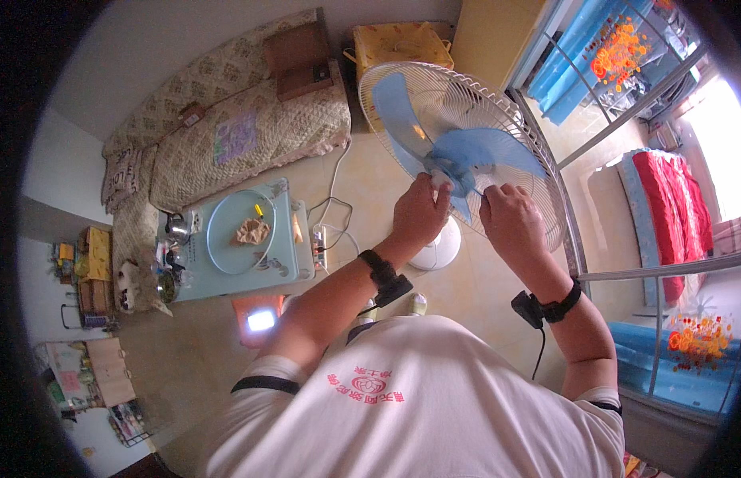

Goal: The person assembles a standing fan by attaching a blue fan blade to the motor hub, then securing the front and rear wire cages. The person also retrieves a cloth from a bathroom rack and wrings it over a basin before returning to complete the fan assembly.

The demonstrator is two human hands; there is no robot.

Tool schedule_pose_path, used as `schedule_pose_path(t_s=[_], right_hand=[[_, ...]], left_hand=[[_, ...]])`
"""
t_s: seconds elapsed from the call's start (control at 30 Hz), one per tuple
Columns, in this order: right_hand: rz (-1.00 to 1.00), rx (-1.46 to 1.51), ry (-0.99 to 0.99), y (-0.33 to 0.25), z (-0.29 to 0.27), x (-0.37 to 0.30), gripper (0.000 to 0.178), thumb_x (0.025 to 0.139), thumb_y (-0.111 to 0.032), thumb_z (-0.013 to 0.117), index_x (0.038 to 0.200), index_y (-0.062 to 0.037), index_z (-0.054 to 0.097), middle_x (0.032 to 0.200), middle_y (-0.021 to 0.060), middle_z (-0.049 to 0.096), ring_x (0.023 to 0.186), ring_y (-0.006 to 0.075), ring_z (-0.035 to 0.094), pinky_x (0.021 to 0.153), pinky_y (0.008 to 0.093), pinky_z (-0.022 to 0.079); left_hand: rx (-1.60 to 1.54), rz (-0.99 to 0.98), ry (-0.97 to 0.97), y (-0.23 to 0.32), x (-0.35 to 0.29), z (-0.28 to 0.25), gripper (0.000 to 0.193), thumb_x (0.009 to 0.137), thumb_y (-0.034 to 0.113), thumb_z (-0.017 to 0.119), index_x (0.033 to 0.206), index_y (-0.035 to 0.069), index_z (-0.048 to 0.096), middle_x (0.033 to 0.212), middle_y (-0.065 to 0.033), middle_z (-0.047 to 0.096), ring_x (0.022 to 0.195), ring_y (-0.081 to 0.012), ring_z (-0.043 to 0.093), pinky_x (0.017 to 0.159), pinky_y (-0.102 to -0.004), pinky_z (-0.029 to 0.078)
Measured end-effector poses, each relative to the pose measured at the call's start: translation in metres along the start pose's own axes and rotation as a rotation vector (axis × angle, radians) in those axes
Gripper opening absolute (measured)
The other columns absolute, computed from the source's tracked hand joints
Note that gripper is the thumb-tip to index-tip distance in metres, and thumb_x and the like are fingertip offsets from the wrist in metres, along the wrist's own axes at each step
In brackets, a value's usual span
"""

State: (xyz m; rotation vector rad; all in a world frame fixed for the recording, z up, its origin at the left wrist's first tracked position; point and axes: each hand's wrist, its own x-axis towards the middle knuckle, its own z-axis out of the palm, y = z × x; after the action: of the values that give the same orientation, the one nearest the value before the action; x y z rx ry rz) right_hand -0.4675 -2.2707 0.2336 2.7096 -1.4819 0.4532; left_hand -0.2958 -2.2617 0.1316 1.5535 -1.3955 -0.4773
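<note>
Your left hand (422, 209) is up at the near-left side of the blue fan hub (461, 169), fingers half curled, thumb in; looks like contact, but can't tell if you've got a grip. Your right hand (512, 221) sits just right of the hub, fingers bent, thumb and index drawn close together (any small part between them is too fine to make out). So the hub is just past your fingertips, between and slightly beyond both hands. Blue blades (506, 149) fan out beyond your hands, white wire guard (547, 199) behind them, tilted. White round base (439, 250) on the floor below your left hand. Off left, well apart: glass-topped table (196, 280), pale ring (279, 229) on it.
</note>
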Motion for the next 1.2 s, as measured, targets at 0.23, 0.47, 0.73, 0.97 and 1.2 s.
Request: schedule_pose_path(t_s=[0.23,0.47,0.73,0.97,1.2], right_hand=[[-0.186,-0.238,-0.077,0.019,0.009,0.005,0.009,0.089,-0.014,0.059,0.087,-0.0054,0.061,0.087,0.0116,0.062,0.089,0.0289,0.064,0.079,0.0395,0.056],[-0.237,-0.285,-0.058,0.024,0.009,0.008,0.007,0.087,-0.013,0.059,0.085,-0.0068,0.06,0.086,0.0091,0.062,0.086,0.0289,0.065,0.077,0.0434,0.054],[-0.097,-0.077,-0.076,0.014,0.006,0.005,0.014,0.093,-0.015,0.057,0.086,-0.0035,0.06,0.087,0.0155,0.063,0.085,0.0361,0.063,0.076,0.0473,0.051],[-0.312,-0.459,-0.134,0.018,0.005,0.005,0.008,0.087,-0.016,0.059,0.085,-0.0079,0.061,0.087,0.0073,0.062,0.086,0.0231,0.064,0.08,0.0384,0.053],[-0.224,-0.196,-0.038,0.02,0.012,0.008,0.014,0.092,-0.015,0.057,0.082,-0.0057,0.057,0.081,0.0131,0.059,0.08,0.0328,0.063,0.074,0.0456,0.052]], left_hand=[[0.148,0.223,-0.04,-0.031,0.006,0.036,0.016,0.092,0.016,0.058,0.097,0.001,0.056,0.091,-0.023,0.064,0.085,-0.0433,0.062,0.072,-0.0503,0.051],[0.05,0.329,0.036,-0.038,0.005,0.048,0.023,0.087,0.015,0.063,0.105,0.004,0.054,0.081,-0.0165,0.059,0.073,-0.035,0.059,0.067,-0.0468,0.049],[0.152,0.068,0.051,-0.003,0.001,0.01,0.033,0.095,0.034,0.058,0.101,0.002,0.052,0.092,-0.0223,0.063,0.082,-0.0436,0.065,0.071,-0.052,0.052],[0.098,0.234,0.129,-0.021,0.008,0.018,0.031,0.09,0.036,0.063,0.093,0.005,0.058,0.084,-0.0161,0.065,0.074,-0.0374,0.066,0.062,-0.0492,0.053],[0.103,0.227,0.14,-0.037,0.013,0.028,0.031,0.086,0.037,0.068,0.09,0.008,0.06,0.078,-0.0144,0.065,0.072,-0.0383,0.065,0.063,-0.049,0.051]])
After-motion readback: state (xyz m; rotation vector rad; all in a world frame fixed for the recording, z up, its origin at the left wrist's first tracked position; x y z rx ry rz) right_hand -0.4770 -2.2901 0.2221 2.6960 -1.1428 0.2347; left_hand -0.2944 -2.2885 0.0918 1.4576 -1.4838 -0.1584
